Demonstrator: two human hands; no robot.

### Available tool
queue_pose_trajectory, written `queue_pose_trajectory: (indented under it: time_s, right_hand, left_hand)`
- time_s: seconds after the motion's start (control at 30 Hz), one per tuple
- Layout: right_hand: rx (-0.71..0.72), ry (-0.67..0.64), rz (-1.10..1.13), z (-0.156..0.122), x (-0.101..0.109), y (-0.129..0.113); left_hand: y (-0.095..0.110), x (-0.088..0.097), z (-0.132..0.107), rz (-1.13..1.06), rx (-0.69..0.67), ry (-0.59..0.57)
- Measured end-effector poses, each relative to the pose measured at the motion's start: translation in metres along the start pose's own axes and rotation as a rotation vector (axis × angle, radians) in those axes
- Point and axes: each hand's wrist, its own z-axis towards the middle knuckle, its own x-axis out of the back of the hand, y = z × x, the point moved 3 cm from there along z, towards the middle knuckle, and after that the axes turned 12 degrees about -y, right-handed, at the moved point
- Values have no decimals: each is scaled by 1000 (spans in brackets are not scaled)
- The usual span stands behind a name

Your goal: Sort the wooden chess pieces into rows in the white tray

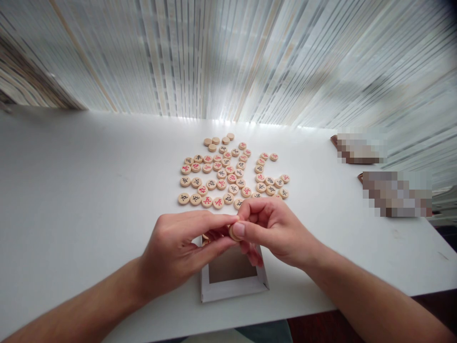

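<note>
Near the front edge of a white table (pixel 89 200), an open box (pixel 235 290) lies beneath two bare hands, its pale rim framing a grey-brown floor. The hands cover the box's far end, so what lies there is partly hidden. A wooden disc (pixel 234 233) sits between the hands, above the box — the right hand (pixel 274 231) pinches it, thumb pressed on its near face and forefinger curled behind. The left hand (pixel 174 247) curves in from the other side, its forefinger and thumb stretched above and below the disc; whether they grip it too, one cannot tell. Light wooden edges (pixel 204 238) show in the hollow behind the left thumb, though it is unclear whether they are in the palm or the box.

Beyond the hands, many round game pieces (pixel 221 184) lie flat, marked with red or black characters — some touching, others apart. Farther back, five plain-topped discs (pixel 215 140) cluster near a striped curtain (pixel 214 57). Two pixelated objects (pixel 360 147) rest at the table's right side.
</note>
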Motion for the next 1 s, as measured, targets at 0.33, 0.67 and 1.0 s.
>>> queue_pose_trajectory:
  time_s: [0.33, 0.67, 1.0]
  right_hand:
    - [-5, -14, 28, -1, 0, -1]
    - [-12, -63, 70, -2, 0, -3]
    - [0, -73, 78, -1, 1, 0]
  left_hand:
    - [1, 0, -1, 11, -14, 17]
    - [3, 2, 1, 3, 4, 13]
    - [1, 3, 0, -9, -10, 36]
